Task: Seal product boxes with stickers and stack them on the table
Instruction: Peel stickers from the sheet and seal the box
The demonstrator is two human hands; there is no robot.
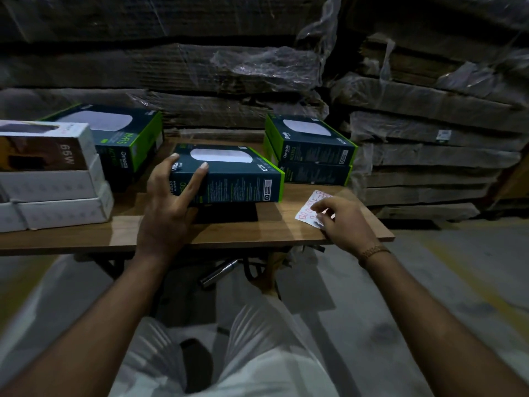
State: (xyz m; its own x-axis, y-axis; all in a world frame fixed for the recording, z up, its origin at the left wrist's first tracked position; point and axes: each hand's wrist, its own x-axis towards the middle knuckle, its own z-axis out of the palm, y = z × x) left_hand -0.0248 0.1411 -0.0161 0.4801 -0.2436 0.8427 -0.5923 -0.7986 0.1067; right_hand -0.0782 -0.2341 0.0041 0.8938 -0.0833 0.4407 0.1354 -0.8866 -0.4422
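Note:
A dark teal product box [237, 179] with green edges is held a little above the middle of the wooden table [229, 230]. My left hand [169, 202] grips its near left corner, fingers over the top and side. At the table's right end lies a white sticker sheet [310, 207] with red stickers. My right hand [343, 222] rests on it, its fingertips pinching at the sheet's surface. Two sealed-looking boxes of the same kind are stacked [310, 156] at the back right. Another such box [120, 138] lies at the back left.
White boxes [54, 190], one marked 65W, are piled at the table's left end. Wrapped stacks of flat cardboard [429, 138] rise behind and to the right. A metal cylinder [219, 272] lies on the floor beneath the table. My legs are under the near edge.

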